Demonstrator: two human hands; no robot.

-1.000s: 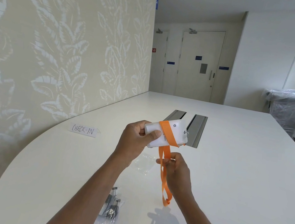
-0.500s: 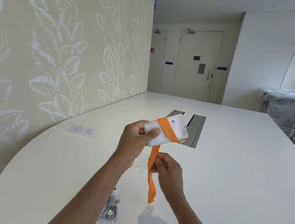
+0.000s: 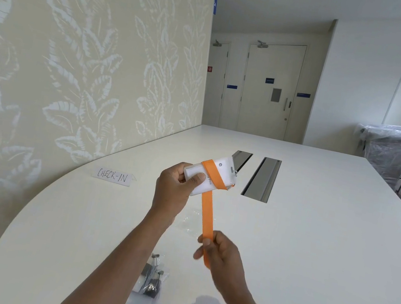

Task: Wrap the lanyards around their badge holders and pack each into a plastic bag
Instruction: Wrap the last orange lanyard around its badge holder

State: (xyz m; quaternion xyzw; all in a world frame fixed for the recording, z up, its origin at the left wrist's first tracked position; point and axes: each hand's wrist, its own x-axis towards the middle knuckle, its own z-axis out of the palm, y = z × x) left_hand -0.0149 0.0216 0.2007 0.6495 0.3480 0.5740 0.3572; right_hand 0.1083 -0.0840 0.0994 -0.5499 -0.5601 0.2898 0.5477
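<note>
A frosted white plastic badge holder [image 3: 207, 177] tilts above the table, a flat orange fabric lanyard [image 3: 206, 214] wrapped diagonally across it, tail hanging taut

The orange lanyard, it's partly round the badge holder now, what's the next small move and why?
Probably carry the strap round the holder for another turn. The left hand grips the badge holder, which has one band of orange lanyard across it, while the right hand pinches the free length, pulled straight below and not yet wound.

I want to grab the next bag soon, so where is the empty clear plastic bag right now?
In the head view the clear plastic bag lies flat on the white table, mid-frame, just beyond the forearms and beneath the taut orange lanyard.
</note>
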